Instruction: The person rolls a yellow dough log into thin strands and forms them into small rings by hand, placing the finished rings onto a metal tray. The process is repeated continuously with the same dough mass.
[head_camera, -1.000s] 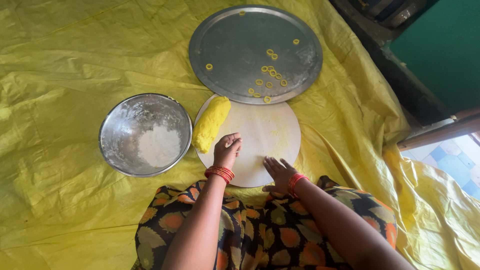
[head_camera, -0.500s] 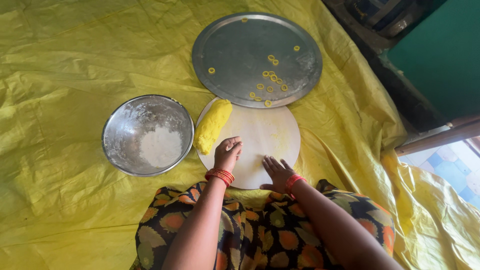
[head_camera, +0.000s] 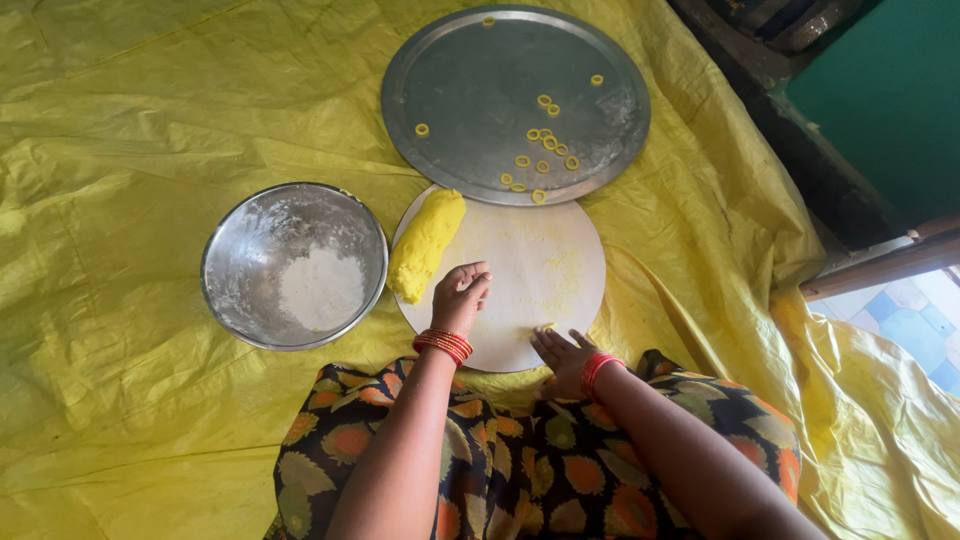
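A yellow sheet (head_camera: 120, 120) covers the floor; at nine o'clock on it sits a steel bowl (head_camera: 232, 236) dusted white inside, a mound of flour (head_camera: 320, 290) at its bottom. Just right of the bowl lies a round white board (head_camera: 545, 270), the bowl's rim close against its edge; a log of yellow dough (head_camera: 425, 245) rests along the board's ten o'clock side, tilted, its lower end near the left hand (head_camera: 460, 298). That hand sits on the board at seven o'clock, fingers curled in and bunched; whether they pinch a bit of dough cannot be told; red bangles (head_camera: 443, 345) ring the wrist. The right hand (head_camera: 562, 355) lies at the board's six o'clock edge, fingers spread flat and open, a small yellow piece (head_camera: 545, 327) just at its fingertips; it holds nothing. At twelve o'clock a large steel tray (head_camera: 455, 60) overlaps the board's far rim; small dough rings (head_camera: 545, 140) lie scattered on it, most clustered toward its five o'clock side. A patterned cloth (head_camera: 520, 470) covers the person's lap at bottom.
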